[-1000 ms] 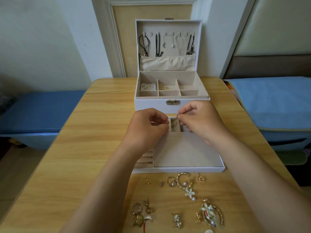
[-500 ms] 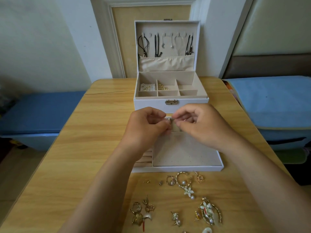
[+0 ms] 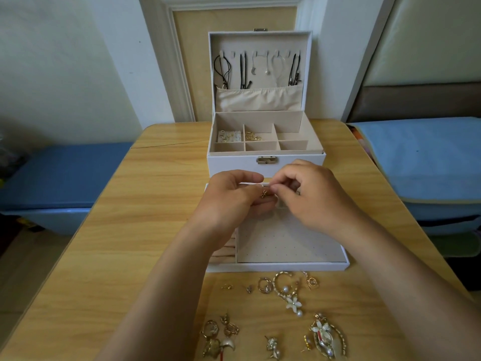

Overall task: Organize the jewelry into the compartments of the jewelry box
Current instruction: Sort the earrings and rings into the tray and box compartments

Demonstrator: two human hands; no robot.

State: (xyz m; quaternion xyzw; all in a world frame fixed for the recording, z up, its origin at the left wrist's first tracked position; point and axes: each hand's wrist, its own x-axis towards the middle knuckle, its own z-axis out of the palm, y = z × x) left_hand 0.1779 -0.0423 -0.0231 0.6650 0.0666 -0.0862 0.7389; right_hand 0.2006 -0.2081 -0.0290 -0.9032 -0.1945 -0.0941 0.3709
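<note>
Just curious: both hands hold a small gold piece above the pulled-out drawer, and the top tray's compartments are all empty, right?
Not all empty: the head view shows stored jewelry in the top tray's back-left and back-middle compartments. The left hand and right hand do hold a small gold piece above the drawer.

A white jewelry box (image 3: 265,162) with beige lining sits on a light wood-grain table (image 3: 130,230), gold jewelry (image 3: 283,290) at the lower frame, blue cushions (image 3: 421,162) at the sides.

We are finding no text, label, brand, number or sign that can be read; the jewelry box (image 3: 234,164) is showing us no legible marking.
</note>
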